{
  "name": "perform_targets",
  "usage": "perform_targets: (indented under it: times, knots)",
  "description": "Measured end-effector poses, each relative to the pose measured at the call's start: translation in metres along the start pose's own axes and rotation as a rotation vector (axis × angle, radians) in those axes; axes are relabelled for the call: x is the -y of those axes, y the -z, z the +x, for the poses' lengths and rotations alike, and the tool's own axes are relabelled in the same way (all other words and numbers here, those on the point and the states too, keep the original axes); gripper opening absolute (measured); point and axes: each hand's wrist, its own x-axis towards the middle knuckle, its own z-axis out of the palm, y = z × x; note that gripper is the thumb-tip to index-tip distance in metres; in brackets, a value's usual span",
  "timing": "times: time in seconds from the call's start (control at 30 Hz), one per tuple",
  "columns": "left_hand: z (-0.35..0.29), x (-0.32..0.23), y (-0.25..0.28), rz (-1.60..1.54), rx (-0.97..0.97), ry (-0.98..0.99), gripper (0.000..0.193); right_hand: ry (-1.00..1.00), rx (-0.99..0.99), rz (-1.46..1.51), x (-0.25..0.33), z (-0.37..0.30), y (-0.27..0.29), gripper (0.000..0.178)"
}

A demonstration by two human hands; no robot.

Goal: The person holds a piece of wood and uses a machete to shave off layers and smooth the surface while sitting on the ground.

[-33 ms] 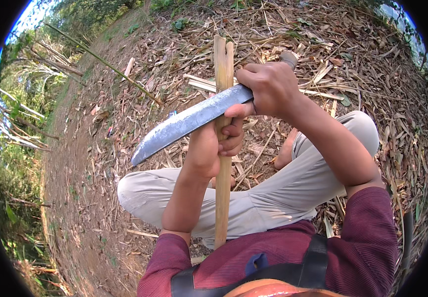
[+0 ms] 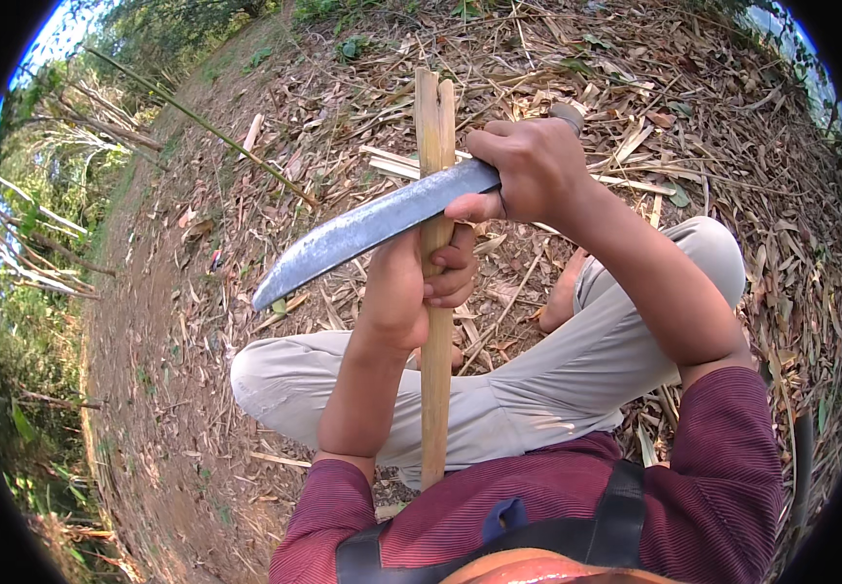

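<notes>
A pale split stick [image 2: 436, 389], likely bamboo or wood, stands lengthwise before me. Its lower end meets my shirt, and its far end is notched. My left hand [image 2: 416, 277] is closed round the middle of the stick, just nearer than the blade. My right hand [image 2: 536, 173] grips the handle of a machete [image 2: 362, 232], whose butt sticks out past the fist. The long grey blade lies slantwise across the stick, its tip down to the left. The right thumb reaches along beside the blade's base; its exact contact is hidden.
My crossed legs in light grey trousers [image 2: 576, 375] frame the work. Dry leaves and shavings [image 2: 732, 127] cover the ground. Pale split strips [image 2: 392, 164] lie beyond the stick. A thin green pole [image 2: 202, 122] slants at the far left, with brush [image 2: 27, 292] beyond.
The machete has shifted slightly, its tip a little farther left and up. The stick's far part has tilted slightly left. Both hands keep their holds.
</notes>
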Motion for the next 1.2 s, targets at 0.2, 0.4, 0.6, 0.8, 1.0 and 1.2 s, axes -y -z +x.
perform_targets:
  times: [0.2, 0.4, 0.6, 0.8, 1.0, 1.2]
  knots:
    - [0.001, -0.01, 0.006, -0.048, -0.031, -0.008, 0.04, -0.117, 0.099, -0.099, -0.025, 0.005, -0.015, 0.081]
    - [-0.005, -0.005, 0.005, -0.158, 0.122, 0.077, 0.046, -1.087, -0.081, 0.322, -0.114, 0.009, 0.021, 0.084]
    - [0.004, 0.003, 0.009, -0.18, 0.138, 0.074, 0.046, -0.569, 0.163, 0.433, -0.006, 0.031, 0.045, 0.08]
    - [0.009, 0.013, 0.01, -0.183, 0.027, 0.083, 0.044, -0.503, 0.232, 0.323, 0.01, 0.025, 0.035, 0.078]
    - [0.009, 0.007, 0.02, -0.195, 0.054, 0.0, 0.033, -0.271, 0.227, 0.059, 0.021, 0.008, 0.027, 0.07]
    - [0.009, 0.019, 0.02, -0.308, 0.001, -0.105, 0.032, -0.177, 0.143, 0.013, 0.022, -0.003, 0.019, 0.065]
